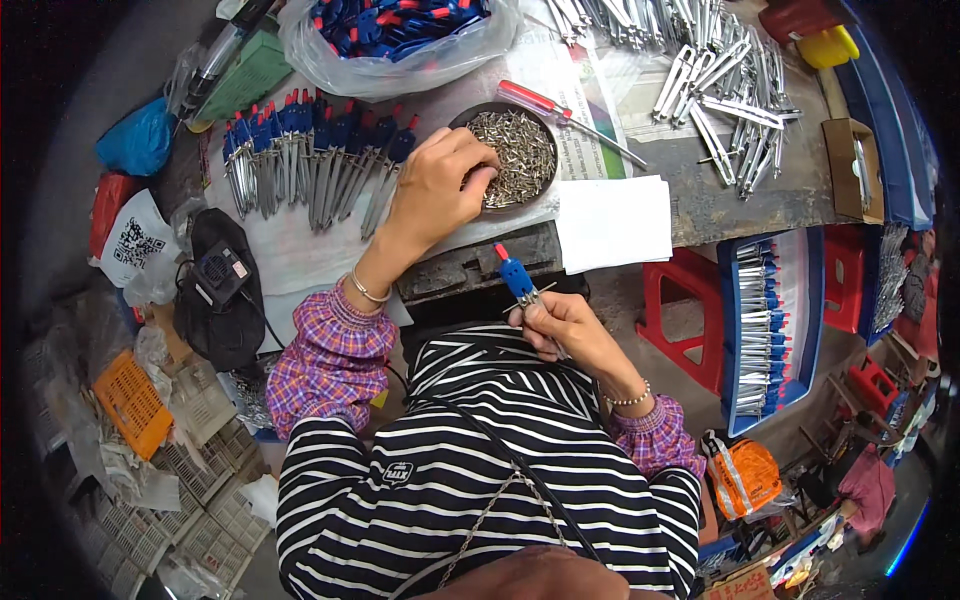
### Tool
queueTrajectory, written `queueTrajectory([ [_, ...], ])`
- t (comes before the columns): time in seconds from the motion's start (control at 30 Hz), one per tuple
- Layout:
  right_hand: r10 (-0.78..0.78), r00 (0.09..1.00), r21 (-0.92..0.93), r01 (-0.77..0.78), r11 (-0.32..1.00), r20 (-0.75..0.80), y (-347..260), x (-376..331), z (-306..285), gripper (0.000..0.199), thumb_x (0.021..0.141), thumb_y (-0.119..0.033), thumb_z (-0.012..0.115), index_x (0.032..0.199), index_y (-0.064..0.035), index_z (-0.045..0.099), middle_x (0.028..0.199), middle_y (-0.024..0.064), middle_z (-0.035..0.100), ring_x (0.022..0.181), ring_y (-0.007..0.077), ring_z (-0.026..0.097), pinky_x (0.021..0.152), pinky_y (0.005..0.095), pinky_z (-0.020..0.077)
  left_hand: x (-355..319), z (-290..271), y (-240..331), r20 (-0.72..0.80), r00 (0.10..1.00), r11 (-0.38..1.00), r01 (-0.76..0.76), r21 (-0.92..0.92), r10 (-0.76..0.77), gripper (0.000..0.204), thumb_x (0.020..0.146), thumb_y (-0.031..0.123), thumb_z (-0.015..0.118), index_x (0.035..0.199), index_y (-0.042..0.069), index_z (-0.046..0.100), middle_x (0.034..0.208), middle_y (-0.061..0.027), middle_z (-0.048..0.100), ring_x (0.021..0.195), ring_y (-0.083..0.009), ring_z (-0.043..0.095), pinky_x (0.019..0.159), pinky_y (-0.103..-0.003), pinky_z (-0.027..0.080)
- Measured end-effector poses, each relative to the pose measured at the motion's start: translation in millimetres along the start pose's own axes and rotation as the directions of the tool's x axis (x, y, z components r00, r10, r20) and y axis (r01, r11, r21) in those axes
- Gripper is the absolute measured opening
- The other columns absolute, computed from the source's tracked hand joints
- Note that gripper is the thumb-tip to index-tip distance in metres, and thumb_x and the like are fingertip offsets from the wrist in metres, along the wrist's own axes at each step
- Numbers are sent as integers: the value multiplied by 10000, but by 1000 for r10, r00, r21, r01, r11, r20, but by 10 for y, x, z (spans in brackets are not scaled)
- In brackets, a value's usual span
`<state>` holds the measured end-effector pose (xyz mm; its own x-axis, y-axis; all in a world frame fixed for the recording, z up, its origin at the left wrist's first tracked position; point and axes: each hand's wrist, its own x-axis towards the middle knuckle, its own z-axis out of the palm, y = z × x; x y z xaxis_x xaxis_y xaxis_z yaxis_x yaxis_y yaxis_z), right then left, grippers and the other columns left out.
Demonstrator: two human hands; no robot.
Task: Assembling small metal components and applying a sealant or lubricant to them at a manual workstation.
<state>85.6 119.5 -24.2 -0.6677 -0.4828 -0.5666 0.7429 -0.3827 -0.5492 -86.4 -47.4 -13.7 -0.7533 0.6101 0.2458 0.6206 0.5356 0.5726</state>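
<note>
Table (715,203) edge: narrow gap before your striped shirt (520,430). Blue-headed piece (515,276): there, jutting from your pinching right hand (565,328). Left hand (445,182): half-curled over bowl (516,208), any hold indiscernible.

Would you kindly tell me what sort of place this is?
Probably an assembly workshop: a round dark bowl of small metal pieces, a red-handled metal screwdriver, and a long blue tray of similar blue-and-silver parts suggest so.
</note>
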Motion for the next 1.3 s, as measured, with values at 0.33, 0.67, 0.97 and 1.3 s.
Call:
queueTrajectory([
  [0.33,15,1000,19,-15,1000,4,17,34,-43,243,951,-188,470,948,35,566,617,-27,475,495,37,401,440,181,361,21,-33,89,-61,998,1000,0,-10,-1,135,705,38,653,836,12,632,823,-106,596,810,-284,568,725,-342,449],
  [0.67,14,1000,48,-15,999,9,44,44,-38,224,948,-185,480,949,22,565,624,-25,480,503,38,411,445,186,365,-6,-6,-26,-34,999,999,-21,-28,20,109,701,29,653,806,10,632,791,-97,603,763,-263,580,685,-324,452],
  [0.97,-24,1000,122,26,992,-20,31,44,-36,204,946,-160,466,950,21,561,627,-16,481,498,39,395,443,188,346,-35,-88,-14,41,983,888,179,-423,-178,92,758,-7,641,850,-8,648,804,-43,648,708,-83,595,615,-214,457],
  [1.3,-98,992,81,104,991,-79,47,59,7,227,953,-185,470,962,26,554,624,-15,462,495,42,372,448,187,330,-322,-174,322,408,858,380,506,-775,-311,93,802,-59,590,887,-46,624,792,-86,643,709,-122,609,629,-234,498],
])
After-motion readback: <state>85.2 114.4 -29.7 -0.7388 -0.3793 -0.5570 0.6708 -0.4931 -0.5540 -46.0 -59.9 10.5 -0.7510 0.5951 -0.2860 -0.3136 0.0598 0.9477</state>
